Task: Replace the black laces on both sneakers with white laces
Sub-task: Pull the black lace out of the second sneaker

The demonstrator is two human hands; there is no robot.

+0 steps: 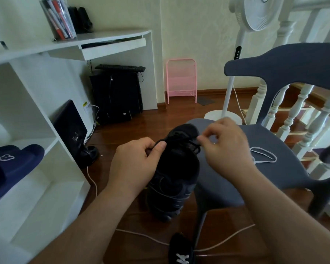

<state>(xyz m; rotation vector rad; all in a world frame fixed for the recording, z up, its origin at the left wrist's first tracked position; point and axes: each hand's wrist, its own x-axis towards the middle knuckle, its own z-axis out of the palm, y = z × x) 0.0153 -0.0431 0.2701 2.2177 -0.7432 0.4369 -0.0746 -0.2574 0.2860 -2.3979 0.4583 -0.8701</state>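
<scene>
A black sneaker [176, 172] is held up in front of me, toe pointing away, still threaded with a black lace [191, 144]. My left hand [135, 164] grips the sneaker's left side, thumb pressed near the eyelets. My right hand [225, 145] pinches the black lace at the top right of the shoe. A white lace [263, 155] lies coiled on the grey chair seat [227, 180] to the right. A second black sneaker [181, 250] with white lacing shows at the bottom edge, on the floor.
A white shelf unit [36, 149] stands at left with a navy slipper [11, 164] in it. A white cable [141, 235] runs over the wooden floor. A fan stand [229, 100] and stair balusters [297, 111] lie behind the chair.
</scene>
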